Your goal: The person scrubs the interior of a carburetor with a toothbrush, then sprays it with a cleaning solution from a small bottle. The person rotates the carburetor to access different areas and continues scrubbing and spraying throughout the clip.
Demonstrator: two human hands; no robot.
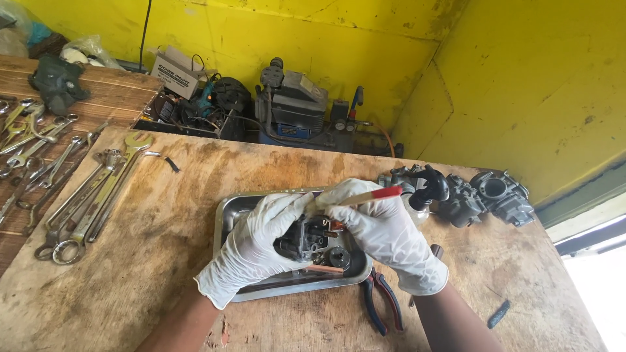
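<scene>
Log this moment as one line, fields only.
left hand: gripping carburetor | right hand: holding red-handled brush at it | below: metal tray | nearby: pliers

From my remote seat, the head camera delivers a bright, daylit frame, light entering from the blown-out opening (596, 274) at lower right. The yellow wall (521, 85) glows evenly; the white gloves on the left hand (257, 244) and right hand (385, 231) run near overexposure. Shadows stay soft and short under the metal tray (225, 218). Focus holds centrally; wide-angle bending curves the plywood table (163, 261) edges.
</scene>
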